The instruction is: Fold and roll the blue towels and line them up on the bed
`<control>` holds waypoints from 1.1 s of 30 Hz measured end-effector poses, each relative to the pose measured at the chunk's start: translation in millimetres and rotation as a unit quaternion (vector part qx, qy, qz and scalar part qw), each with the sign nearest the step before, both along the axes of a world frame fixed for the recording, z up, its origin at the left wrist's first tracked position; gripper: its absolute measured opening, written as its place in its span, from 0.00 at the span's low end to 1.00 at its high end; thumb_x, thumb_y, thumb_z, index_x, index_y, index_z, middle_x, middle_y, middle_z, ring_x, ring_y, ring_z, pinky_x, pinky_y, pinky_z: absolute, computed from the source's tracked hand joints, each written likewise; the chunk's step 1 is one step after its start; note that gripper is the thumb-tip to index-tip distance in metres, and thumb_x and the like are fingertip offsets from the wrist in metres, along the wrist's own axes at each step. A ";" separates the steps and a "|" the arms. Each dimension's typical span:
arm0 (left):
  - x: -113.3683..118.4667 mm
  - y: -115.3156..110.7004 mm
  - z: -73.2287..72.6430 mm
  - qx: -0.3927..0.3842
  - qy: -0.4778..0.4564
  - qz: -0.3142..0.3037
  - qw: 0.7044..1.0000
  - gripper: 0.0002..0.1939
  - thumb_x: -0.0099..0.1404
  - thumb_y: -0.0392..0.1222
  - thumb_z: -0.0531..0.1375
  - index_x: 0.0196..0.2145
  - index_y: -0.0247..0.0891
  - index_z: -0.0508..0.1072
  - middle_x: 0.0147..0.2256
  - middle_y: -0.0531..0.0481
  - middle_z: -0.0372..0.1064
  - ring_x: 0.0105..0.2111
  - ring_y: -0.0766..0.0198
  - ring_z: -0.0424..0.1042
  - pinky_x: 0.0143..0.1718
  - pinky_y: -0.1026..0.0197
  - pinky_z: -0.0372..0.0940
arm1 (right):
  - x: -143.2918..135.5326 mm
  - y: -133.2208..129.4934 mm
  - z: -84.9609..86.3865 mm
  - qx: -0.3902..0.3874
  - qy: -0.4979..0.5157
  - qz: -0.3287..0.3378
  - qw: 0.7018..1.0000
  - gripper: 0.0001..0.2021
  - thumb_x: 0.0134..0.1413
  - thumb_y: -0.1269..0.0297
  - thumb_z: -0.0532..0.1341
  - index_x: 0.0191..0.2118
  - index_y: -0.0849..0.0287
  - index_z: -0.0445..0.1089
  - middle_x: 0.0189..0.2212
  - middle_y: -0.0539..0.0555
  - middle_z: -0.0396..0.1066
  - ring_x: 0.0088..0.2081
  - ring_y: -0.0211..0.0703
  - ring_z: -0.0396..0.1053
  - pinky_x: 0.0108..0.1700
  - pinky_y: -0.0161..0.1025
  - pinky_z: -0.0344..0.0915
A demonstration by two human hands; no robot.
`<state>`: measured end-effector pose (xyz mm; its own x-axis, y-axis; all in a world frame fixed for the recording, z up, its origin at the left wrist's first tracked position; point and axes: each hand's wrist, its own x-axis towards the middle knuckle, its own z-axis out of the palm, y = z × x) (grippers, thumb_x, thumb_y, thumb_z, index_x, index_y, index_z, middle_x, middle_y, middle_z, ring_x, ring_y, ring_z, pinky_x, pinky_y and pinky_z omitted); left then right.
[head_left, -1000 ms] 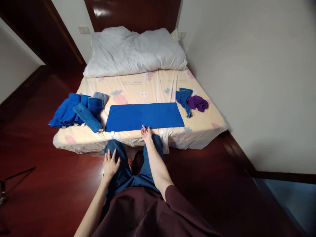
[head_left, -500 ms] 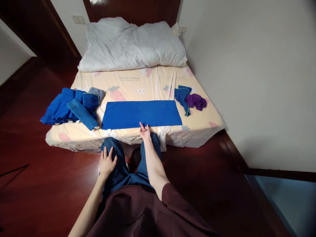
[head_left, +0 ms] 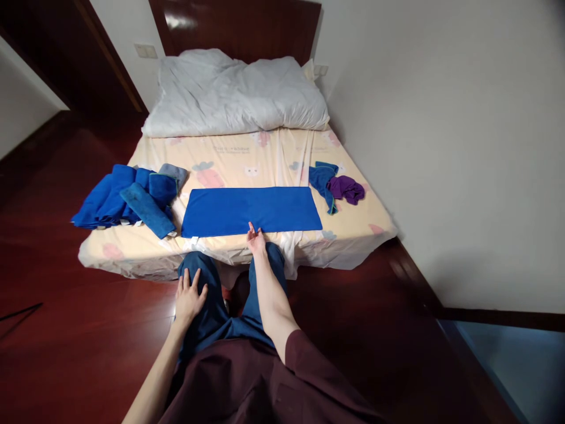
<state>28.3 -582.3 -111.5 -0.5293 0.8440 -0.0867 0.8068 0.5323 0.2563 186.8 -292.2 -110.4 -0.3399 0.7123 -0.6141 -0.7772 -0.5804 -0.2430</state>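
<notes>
A blue towel [head_left: 252, 211] lies flat on the bed, its long side facing me. At the middle of its near edge is my right hand [head_left: 256, 240], palm up, with the fingers apart and the fingertips at the cloth; I cannot tell whether they press on it. My left hand [head_left: 189, 297] rests on my left knee, fingers spread, holding nothing. Left of the flat towel sits a pile of blue towels [head_left: 115, 194], with a rolled or folded teal-blue towel [head_left: 148, 209] lying slantwise at its front and a grey cloth [head_left: 173, 175] behind.
On the right of the bed [head_left: 238, 159] lie a crumpled blue cloth with green edging [head_left: 323, 178] and a bunched purple cloth [head_left: 347, 189]. A white quilt or pillow [head_left: 238, 97] spans the head end, before the dark headboard [head_left: 247, 29]. A wall [head_left: 441, 147] borders the right side.
The camera view has tipped upward a little, so the bed sits lower in the picture. My right hand's fingers have shifted slightly at the towel's edge; the left hand stays on the knee.
</notes>
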 end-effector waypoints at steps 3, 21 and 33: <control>-0.3 -0.2 0.2 -0.006 0.001 -0.001 1.000 0.33 0.78 0.50 0.54 0.76 0.38 0.61 0.78 0.35 0.42 0.76 0.37 0.49 0.73 0.40 0.55 | -0.5 -2.0 -0.5 -0.004 0.000 -0.002 1.000 0.18 0.77 0.63 0.49 0.50 0.58 0.77 0.42 0.50 0.85 0.27 0.30 0.74 0.36 0.26 0.77; 3.4 3.7 8.6 -0.020 0.008 0.004 1.000 0.33 0.77 0.49 0.55 0.75 0.37 0.62 0.78 0.34 0.43 0.76 0.37 0.49 0.73 0.42 0.54 | 0.9 -2.2 2.8 -0.019 0.007 0.008 1.000 0.18 0.78 0.62 0.50 0.54 0.54 0.78 0.63 0.49 0.76 0.38 0.29 0.78 0.51 0.32 0.78; -8.0 72.2 67.0 0.011 0.030 -0.131 0.991 0.22 0.76 0.45 0.51 0.58 0.38 0.79 0.57 0.37 0.76 0.58 0.44 0.75 0.61 0.47 0.69 | -3.0 -6.8 -6.5 0.010 0.022 -0.014 1.000 0.18 0.77 0.64 0.50 0.45 0.52 0.79 0.57 0.44 0.80 0.30 0.25 0.75 0.52 0.32 0.79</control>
<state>20.3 -510.0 -44.5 -0.2948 0.9547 -0.0416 0.9310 0.2967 0.2124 183.8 -299.0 -116.9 -0.3448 0.7342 -0.5849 -0.8037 -0.5529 -0.2202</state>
